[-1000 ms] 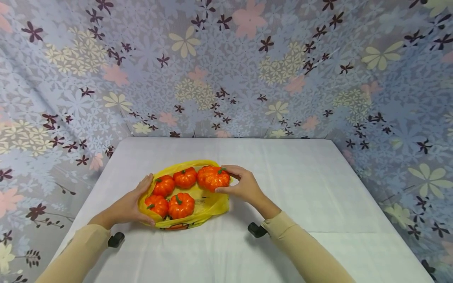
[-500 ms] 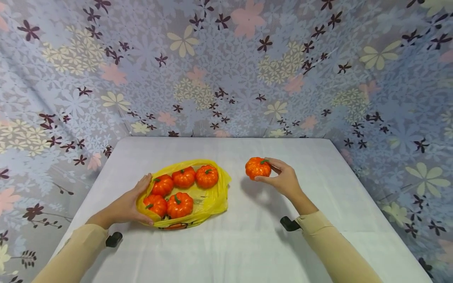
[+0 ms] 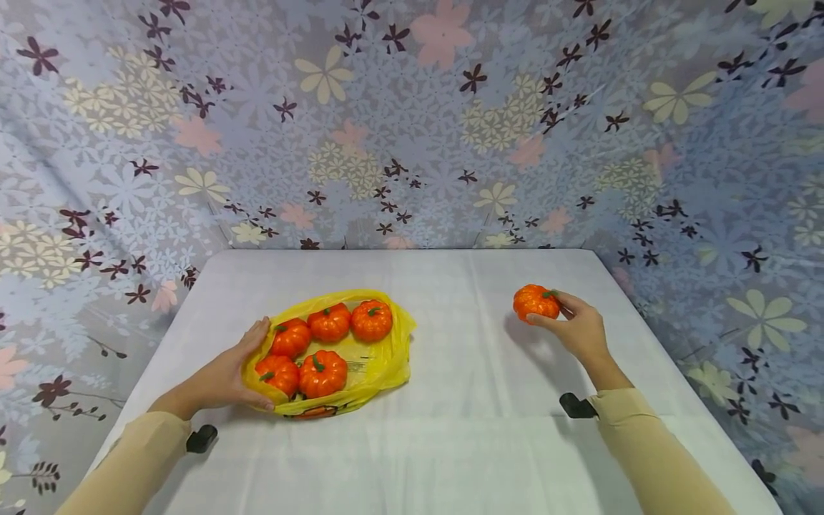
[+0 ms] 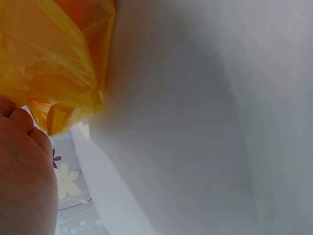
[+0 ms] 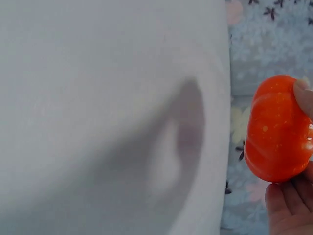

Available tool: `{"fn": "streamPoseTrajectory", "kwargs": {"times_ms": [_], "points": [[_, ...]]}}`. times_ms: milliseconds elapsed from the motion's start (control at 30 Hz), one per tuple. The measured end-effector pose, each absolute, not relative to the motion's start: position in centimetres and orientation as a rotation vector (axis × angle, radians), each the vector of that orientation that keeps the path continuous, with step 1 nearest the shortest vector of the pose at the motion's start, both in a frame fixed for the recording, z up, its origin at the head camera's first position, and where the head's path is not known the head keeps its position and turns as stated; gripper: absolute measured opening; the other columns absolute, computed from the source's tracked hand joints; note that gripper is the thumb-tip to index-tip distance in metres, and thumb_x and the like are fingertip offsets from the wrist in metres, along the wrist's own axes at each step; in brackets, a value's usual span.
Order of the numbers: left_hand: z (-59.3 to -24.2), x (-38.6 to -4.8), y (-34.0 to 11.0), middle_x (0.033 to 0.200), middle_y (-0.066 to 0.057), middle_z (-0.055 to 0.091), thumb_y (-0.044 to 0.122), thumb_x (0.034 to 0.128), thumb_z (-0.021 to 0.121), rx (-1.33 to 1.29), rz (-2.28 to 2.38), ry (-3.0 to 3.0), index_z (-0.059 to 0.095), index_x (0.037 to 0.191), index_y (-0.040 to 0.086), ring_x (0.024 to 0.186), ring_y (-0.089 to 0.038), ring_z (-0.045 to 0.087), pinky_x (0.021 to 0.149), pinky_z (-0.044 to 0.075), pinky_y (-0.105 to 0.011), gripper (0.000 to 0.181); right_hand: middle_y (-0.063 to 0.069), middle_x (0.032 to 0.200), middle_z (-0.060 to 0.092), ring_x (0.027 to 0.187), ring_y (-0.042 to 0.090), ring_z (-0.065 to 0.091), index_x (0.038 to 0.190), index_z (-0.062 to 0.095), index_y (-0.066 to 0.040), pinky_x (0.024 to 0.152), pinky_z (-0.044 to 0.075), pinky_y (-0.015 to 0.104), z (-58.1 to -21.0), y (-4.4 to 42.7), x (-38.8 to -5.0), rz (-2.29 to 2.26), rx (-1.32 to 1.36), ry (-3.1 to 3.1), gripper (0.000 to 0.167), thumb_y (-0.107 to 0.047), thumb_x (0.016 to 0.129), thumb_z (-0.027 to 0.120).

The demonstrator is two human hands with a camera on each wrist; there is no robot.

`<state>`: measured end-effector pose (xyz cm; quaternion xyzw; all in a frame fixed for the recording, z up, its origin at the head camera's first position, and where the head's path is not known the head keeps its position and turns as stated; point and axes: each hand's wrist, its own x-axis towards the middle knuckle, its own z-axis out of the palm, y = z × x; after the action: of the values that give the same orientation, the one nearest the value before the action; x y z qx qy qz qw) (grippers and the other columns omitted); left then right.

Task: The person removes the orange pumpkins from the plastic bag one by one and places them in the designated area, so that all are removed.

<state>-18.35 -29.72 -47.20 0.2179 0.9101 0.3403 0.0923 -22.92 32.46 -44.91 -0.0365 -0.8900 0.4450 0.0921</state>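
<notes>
My right hand (image 3: 584, 335) holds a small orange pumpkin (image 3: 533, 302) with a green stem between thumb and fingers, above the right part of the table. The right wrist view shows that pumpkin (image 5: 278, 129) gripped by the hand (image 5: 292, 208) from both sides. At the left, a yellow plastic bag (image 3: 394, 357) lies with its mouth spread, several orange pumpkins (image 3: 323, 373) inside. My left hand (image 3: 222, 375) grips the bag's left side, fingers at the back and thumb at the front. In the left wrist view the bag (image 4: 44, 58) hangs beside the hand (image 4: 24, 171).
A white cloth (image 3: 463, 458) covers the table, whose back edge meets a flowered fabric backdrop (image 3: 412, 129). A black device (image 3: 202, 438) sits at the left wrist and another (image 3: 576, 405) at the right. The right hand casts a shadow on the cloth.
My right hand has carried the pumpkin out of the bag and far to the right, over the cloth. The left hand has kept its grip on the bag.
</notes>
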Motion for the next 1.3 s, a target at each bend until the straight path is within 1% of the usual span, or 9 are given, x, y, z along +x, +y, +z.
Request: {"fn": "streamPoseTrajectory", "kwargs": {"times_ms": [233,333,433,667,867,1000,1133,1233,1300], "points": [[-47.2,-18.2,-29.7,0.167,-0.021,0.001,0.044,0.0637,0.095,0.617,1.021,2.688,0.005,0.162,0.007,0.151,-0.045,0.003,0.113,0.013,-0.070,0.138,0.026,0.147,0.048,0.134,0.045,0.046,0.145,0.050,0.004,0.110,0.039,0.054,-46.7,33.9,-23.1,1.315,-0.251,-2.638,0.083,-0.040,0.083,0.084],[-47.3,-18.1,-29.7,0.167,-0.021,0.001,0.043,0.0636,0.095,0.609,1.027,2.685,0.005,0.162,0.007,0.151,-0.045,0.003,0.113,0.013,-0.070,0.138,0.026,0.149,0.046,0.135,0.046,0.044,0.147,0.048,0.003,0.110,0.038,0.054,-47.5,34.1,-23.3,1.313,-0.313,-2.661,0.085,-0.042,0.084,0.083],[-47.5,-18.2,-29.6,0.167,-0.020,0.001,0.043,0.0643,0.095,0.606,1.034,2.681,0.005,0.162,0.008,0.151,-0.045,0.003,0.114,0.013,-0.070,0.137,0.025,0.150,0.044,0.137,0.046,0.041,0.148,0.046,0.002,0.111,0.037,0.054,-48.2,34.2,-23.3,1.327,-0.365,-2.675,0.085,-0.041,0.085,0.082],[-47.7,-18.2,-29.4,0.167,-0.019,0.002,0.045,0.0651,0.094,0.587,1.013,2.682,0.004,0.163,0.009,0.151,-0.044,0.003,0.114,0.013,-0.069,0.137,0.027,0.152,0.042,0.138,0.046,0.040,0.149,0.044,0.004,0.111,0.037,0.054,-49.1,34.0,-23.2,1.292,-0.319,-2.695,0.082,-0.033,0.086,0.083],[-47.5,-18.3,-29.4,0.167,-0.018,0.001,0.045,0.0652,0.094,0.592,1.011,2.686,0.004,0.163,0.010,0.151,-0.043,0.003,0.114,0.013,-0.069,0.137,0.029,0.151,0.041,0.136,0.049,0.040,0.149,0.043,0.005,0.110,0.037,0.057,-48.6,33.8,-23.5,1.211,-0.266,-2.746,0.083,-0.030,0.085,0.084],[-47.5,-18.4,-29.5,0.168,-0.018,0.001,0.044,0.0649,0.094,0.603,1.022,2.683,0.005,0.163,0.010,0.151,-0.043,0.002,0.114,0.012,-0.069,0.137,0.032,0.151,0.038,0.135,0.051,0.040,0.152,0.036,0.006,0.109,0.038,0.059,-48.1,33.5,-23.8,1.183,-0.231,-2.785,0.094,-0.032,0.082,0.086],[-47.5,-18.3,-29.5,0.167,-0.019,0.000,0.044,0.0652,0.094,0.593,1.014,2.676,0.004,0.163,0.010,0.151,-0.043,0.002,0.114,0.012,-0.069,0.137,0.034,0.153,0.032,0.134,0.053,0.038,0.157,0.028,0.001,0.108,0.037,0.062,-46.6,33.3,-24.0,1.125,-0.162,-2.779,0.106,-0.037,0.079,0.088],[-47.4,-18.2,-29.5,0.167,-0.019,0.000,0.045,0.0650,0.094,0.588,1.006,2.679,0.004,0.163,0.009,0.151,-0.044,0.002,0.114,0.012,-0.069,0.137,0.033,0.154,0.030,0.136,0.052,0.036,0.159,0.026,-0.004,0.109,0.036,0.061,-45.1,33.2,-24.2,1.108,-0.127,-2.738,0.106,-0.037,0.079,0.088],[-47.4,-18.2,-29.5,0.167,-0.019,0.000,0.045,0.0648,0.094,0.583,1.002,2.683,0.004,0.162,0.009,0.151,-0.044,0.002,0.114,0.012,-0.069,0.138,0.032,0.155,0.029,0.138,0.050,0.034,0.159,0.026,-0.005,0.110,0.035,0.060,-44.1,33.1,-24.4,1.099,-0.098,-2.713,0.106,-0.036,0.079,0.088]]}}
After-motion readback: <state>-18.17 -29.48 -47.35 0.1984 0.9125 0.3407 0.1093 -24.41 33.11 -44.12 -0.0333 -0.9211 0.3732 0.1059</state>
